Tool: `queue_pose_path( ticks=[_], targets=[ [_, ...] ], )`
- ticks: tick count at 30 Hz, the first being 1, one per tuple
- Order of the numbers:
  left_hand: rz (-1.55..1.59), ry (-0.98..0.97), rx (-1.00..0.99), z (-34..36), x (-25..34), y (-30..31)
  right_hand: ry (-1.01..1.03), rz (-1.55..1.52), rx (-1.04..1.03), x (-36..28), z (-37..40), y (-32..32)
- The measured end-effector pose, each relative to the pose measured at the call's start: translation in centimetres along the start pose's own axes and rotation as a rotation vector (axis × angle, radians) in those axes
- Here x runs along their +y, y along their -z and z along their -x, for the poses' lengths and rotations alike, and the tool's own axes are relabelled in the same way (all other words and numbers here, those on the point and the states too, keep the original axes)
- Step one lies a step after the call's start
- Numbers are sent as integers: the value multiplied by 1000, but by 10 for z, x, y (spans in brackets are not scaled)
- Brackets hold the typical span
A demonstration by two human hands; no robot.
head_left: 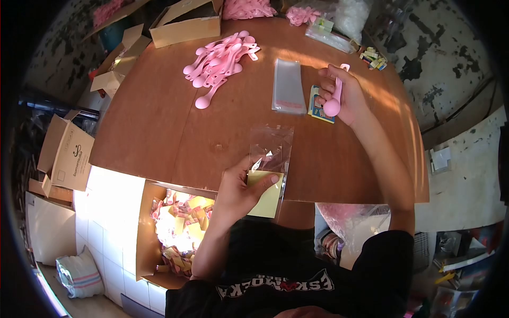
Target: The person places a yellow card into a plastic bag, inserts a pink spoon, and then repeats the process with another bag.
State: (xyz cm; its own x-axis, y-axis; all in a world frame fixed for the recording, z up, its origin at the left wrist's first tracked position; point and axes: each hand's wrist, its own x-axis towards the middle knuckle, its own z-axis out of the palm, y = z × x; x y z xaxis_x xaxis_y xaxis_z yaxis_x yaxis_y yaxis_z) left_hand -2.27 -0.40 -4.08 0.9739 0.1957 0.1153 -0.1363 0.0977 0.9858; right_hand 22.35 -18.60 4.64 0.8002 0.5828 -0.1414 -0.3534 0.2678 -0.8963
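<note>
My left hand [241, 193] is at the table's front edge, its thumb pressed on a clear plastic bag [273, 140] with a yellow card [266, 199] in its lower part. At the right, my right hand [344, 95] is closed around a pink spoon [333, 106], its round bowl pointing down. Just below and left of that hand lies a blue and yellow card [318, 110], partly covered by the fingers. Beside it is a stack of clear bags [288, 87]. A pile of pink spoons [220, 61] rests on the table's far left part.
The brown table [159, 122] has an open carton [186, 26] at its back edge. Bagged pink items [248, 8], clear plastic [352, 18] and small packets [374, 58] lie at the back. Below the front edge stands a box [148, 233] holding many packed pieces.
</note>
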Motion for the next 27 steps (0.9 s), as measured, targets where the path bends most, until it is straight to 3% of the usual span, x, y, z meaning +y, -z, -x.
queue_pose_path(
  ticks=[1, 2, 4, 9, 17, 23, 27],
  targets=[
    [0, 4, 5, 0, 1, -1, -28, -39, -164, 3, 10, -10],
    [23, 34, -17, 1, 2, -2, -34, -41, -165, 6, 20, -23],
    [45, 37, -61, 2, 6, -4, 196, 198, -143, 14, 39, -57],
    [114, 49, -163, 8, 10, -9, 249, 325, -338, 26, 47, -70],
    [128, -40, -173, 5, 11, -8, 83, 392, -478, 45, 55, -75],
    [254, 29, -254, 3, 12, -10, 70, 585, -574, 47, 62, -74],
    [237, -79, -158, -2, 11, -17, 1, 720, -645, 56, 69, -77]
  ],
)
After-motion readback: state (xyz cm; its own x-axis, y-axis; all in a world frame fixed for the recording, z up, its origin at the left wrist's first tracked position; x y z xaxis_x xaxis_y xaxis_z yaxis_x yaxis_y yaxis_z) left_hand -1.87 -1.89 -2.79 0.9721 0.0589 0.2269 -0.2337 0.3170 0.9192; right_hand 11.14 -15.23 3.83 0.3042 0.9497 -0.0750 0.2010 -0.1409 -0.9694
